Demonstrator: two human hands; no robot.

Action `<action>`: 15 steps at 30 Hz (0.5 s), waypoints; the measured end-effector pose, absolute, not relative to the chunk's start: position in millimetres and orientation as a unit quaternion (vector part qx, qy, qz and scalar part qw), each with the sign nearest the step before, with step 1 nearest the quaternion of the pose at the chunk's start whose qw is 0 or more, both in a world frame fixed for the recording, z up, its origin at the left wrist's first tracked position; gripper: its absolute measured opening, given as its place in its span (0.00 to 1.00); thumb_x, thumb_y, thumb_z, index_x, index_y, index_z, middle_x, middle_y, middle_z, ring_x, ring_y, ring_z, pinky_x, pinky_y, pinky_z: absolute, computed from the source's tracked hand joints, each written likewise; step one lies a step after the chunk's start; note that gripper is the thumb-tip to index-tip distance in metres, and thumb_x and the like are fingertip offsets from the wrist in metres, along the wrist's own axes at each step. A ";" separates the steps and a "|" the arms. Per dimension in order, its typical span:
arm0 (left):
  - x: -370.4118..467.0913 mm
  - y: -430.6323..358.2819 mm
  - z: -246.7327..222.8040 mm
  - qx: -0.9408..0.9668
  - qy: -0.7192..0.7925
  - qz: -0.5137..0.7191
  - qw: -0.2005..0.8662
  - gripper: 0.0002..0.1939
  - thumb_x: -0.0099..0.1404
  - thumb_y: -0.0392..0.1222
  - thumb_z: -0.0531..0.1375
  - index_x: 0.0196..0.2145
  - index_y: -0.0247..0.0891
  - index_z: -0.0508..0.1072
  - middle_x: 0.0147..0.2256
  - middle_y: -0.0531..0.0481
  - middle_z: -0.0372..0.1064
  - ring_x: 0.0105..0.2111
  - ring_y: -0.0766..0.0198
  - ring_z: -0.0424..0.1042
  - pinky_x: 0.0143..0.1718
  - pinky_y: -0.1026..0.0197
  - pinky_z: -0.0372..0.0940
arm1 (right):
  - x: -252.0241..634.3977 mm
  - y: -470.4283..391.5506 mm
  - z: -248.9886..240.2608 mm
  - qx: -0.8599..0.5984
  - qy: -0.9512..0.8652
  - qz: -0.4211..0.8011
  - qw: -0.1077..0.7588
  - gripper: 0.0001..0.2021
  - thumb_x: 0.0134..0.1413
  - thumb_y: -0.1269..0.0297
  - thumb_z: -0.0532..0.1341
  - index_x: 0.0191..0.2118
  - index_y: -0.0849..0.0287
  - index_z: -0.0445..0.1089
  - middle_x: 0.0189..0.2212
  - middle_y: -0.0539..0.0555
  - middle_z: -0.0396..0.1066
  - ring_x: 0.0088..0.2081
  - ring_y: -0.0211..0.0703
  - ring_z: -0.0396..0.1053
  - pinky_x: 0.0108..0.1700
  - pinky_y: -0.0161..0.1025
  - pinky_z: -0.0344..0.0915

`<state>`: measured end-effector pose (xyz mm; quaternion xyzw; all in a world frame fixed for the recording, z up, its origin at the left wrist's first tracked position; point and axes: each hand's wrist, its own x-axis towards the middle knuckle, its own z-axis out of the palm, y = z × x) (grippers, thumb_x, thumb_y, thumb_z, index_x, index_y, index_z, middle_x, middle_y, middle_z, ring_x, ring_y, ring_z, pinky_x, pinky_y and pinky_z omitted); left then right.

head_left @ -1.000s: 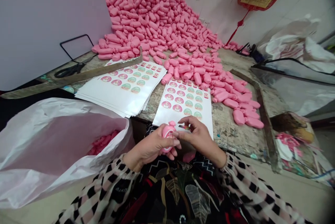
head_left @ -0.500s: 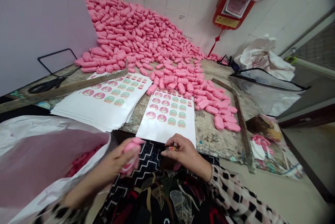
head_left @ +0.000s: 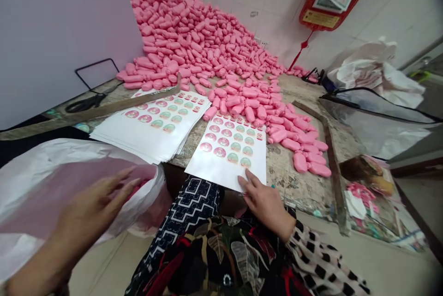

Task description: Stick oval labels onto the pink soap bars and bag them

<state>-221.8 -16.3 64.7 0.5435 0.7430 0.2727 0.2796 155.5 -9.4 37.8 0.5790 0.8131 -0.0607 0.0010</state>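
My left hand (head_left: 92, 206) is over the mouth of a large white sack (head_left: 44, 148), its fingers stretched apart and nothing held. Pink items lie inside the sack, partly hidden by that hand. My right hand (head_left: 268, 203) rests its spread fingers on the lower right edge of a sticker sheet (head_left: 211, 165) printed with rows of pink and green round labels. Just beyond the sheet, covering its top, lie small pink bottle-shaped pieces (head_left: 247, 93).
A thick stack of sticker sheets (head_left: 138, 136) lies left, under a wooden strip (head_left: 121, 105). Black scissors (head_left: 86, 102) are behind it. A huge pink heap (head_left: 200, 33) leans against the wall. Another wooden strip (head_left: 334, 171) and a clear zip bag (head_left: 377, 120) are at right.
My left hand has moved left and down to the sack, and the pink piece it held has left it. My right hand has opened from a pinch and reached onto the sheet. The view has shifted.
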 end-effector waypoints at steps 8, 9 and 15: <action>-93.0 -4.9 76.1 0.403 0.506 0.306 0.699 0.31 0.57 0.53 0.59 0.56 0.40 0.61 0.43 0.43 0.70 0.35 0.60 0.71 0.38 0.58 0.64 | 169.4 8.5 58.8 0.563 0.822 -0.052 -0.069 0.20 0.53 0.74 0.50 0.50 0.55 0.68 0.40 0.55 0.74 0.37 0.45 0.72 0.37 0.39 0.67; -78.1 -1.0 75.1 0.351 0.475 0.326 0.738 0.33 0.57 0.53 0.60 0.57 0.40 0.58 0.45 0.42 0.68 0.36 0.61 0.71 0.38 0.58 0.64 | 168.1 9.7 61.8 0.560 0.825 -0.033 -0.070 0.19 0.53 0.74 0.50 0.49 0.56 0.68 0.38 0.55 0.74 0.36 0.46 0.72 0.35 0.40 0.67; -16.3 35.2 76.2 0.210 0.410 0.398 0.793 0.22 0.59 0.52 0.58 0.45 0.33 0.66 0.39 0.39 0.71 0.32 0.61 0.72 0.34 0.59 0.65 | 158.0 10.1 79.9 0.511 0.847 -0.040 -0.140 0.14 0.54 0.72 0.52 0.42 0.55 0.71 0.31 0.55 0.73 0.30 0.44 0.70 0.31 0.38 0.64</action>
